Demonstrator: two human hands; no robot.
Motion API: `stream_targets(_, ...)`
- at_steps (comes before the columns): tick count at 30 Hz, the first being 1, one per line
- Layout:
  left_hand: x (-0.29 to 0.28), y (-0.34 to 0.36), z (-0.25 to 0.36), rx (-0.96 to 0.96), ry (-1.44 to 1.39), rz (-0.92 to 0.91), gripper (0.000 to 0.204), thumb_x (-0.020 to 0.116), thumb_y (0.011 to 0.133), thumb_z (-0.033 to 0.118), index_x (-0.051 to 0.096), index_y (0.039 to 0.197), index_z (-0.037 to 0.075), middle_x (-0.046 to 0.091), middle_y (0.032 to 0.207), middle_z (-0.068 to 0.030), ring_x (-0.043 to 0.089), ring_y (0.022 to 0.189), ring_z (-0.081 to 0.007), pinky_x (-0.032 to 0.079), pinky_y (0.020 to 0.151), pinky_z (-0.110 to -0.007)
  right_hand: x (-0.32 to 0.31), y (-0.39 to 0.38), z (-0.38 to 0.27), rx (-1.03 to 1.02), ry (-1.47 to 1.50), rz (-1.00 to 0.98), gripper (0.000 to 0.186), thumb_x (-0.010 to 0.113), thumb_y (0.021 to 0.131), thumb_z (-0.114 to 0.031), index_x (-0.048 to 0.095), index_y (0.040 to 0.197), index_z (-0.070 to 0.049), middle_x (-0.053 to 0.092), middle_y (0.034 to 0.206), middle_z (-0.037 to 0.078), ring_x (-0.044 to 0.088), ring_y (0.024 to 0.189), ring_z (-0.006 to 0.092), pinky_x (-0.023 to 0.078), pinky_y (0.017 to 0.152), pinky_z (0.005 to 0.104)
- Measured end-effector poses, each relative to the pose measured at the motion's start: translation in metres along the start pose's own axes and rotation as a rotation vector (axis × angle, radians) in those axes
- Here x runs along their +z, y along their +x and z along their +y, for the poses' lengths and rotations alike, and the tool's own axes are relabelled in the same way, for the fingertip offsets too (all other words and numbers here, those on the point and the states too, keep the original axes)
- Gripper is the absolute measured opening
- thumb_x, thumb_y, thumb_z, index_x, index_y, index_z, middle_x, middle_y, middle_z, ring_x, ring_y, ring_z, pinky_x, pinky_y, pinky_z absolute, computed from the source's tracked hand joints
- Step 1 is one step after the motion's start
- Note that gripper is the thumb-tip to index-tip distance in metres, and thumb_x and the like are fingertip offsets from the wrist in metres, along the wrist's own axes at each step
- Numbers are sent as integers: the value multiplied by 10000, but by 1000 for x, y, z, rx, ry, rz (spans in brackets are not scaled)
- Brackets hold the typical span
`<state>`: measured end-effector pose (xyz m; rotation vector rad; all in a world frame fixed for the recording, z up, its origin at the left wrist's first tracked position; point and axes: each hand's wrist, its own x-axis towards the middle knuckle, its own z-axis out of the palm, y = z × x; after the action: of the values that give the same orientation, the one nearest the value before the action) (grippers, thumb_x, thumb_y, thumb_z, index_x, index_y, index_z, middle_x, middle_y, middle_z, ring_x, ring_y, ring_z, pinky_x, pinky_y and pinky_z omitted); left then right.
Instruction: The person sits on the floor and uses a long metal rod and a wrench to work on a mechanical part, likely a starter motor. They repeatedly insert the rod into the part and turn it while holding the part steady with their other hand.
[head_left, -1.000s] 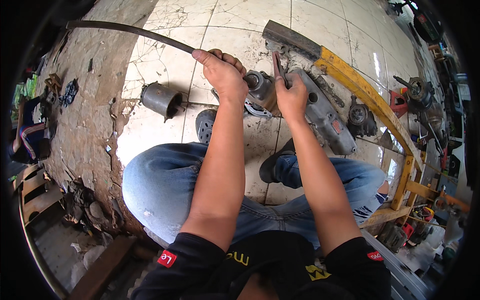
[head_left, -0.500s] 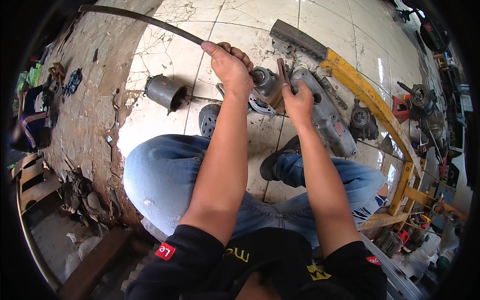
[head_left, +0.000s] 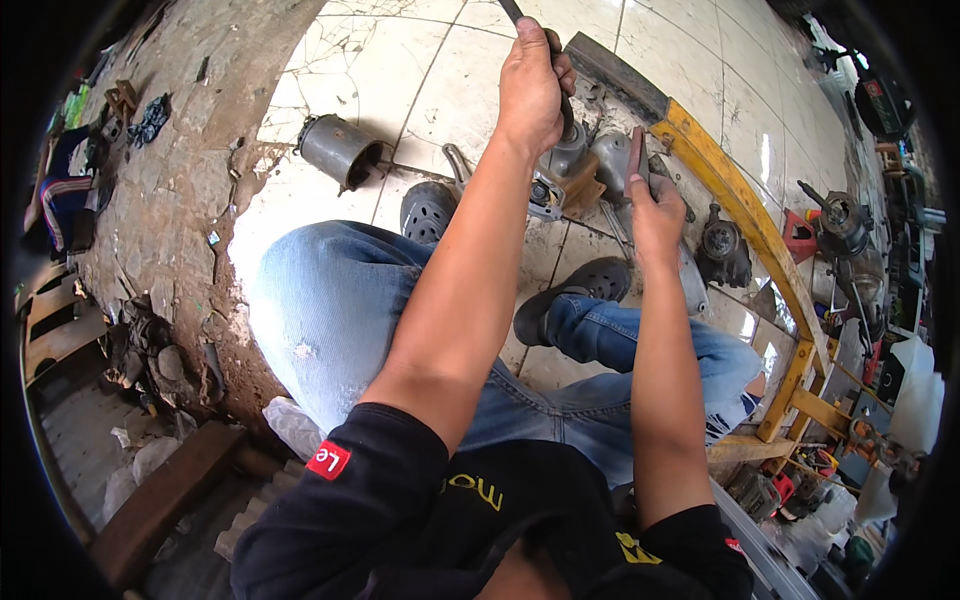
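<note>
Fingers of the left hand [head_left: 535, 92] are curled firmly around a long, dark, slender metal bar [head_left: 511, 9], at half past twelve from the picture's middle; its far end runs out of view at the top edge. At two o'clock, the right hand [head_left: 657, 212] has its fingers closed on a flat, reddish-brown metal tool [head_left: 634, 155] pointing up toward twelve; its exact kind is hard to make out.

At one o'clock lies a grey and tan cast-metal part [head_left: 582, 190]. The bar's near end overlaps it in view, but whether the two touch I cannot tell.

The likeliest trouble is a slip: if the bar carries force and its end skids, the left knuckles could strike the cast metal. Nothing visible clamps that part to the white tiled floor [head_left: 300, 205], so a hard push might roll or slide it toward the dark grey perforated clog [head_left: 428, 212] at eleven o'clock. A wide swing of the bar toward ten could knock the grey metal cylinder [head_left: 338, 152] lying on its side; a rightward one could hit the yellow-painted metal frame [head_left: 738, 195] around two.
</note>
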<state>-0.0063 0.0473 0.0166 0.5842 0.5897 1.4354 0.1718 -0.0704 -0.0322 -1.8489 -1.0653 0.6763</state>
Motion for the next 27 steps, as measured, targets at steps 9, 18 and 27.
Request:
stream_targets(9,53,-14,23,251,-62,316,462,394,975,569,403,787,147,314,626,32,315,554,-105,311,542,-237,-42,-17,26,146,124,54,245,631,875,-191,644,904,52,621,761,59,520,682,139,426,646,307)
stream_targets(18,28,-25,-3,319,35,441,485,310,989,585,413,974,111,390,751,18,345,662,-102,365,600,-209,-18,-25,21,91,70,2,268,637,863,-222,633,881,46,603,707,88,537,635,154,425,598,315)
stream_targets(27,10,-29,-6,233,107,461,485,299,987,598,384,917,125,387,744,9,351,692,-123,386,665,-276,28,-28,29,496,636,-195,232,622,923,-215,605,1053,-24,634,923,64,618,836,152,498,701,296)
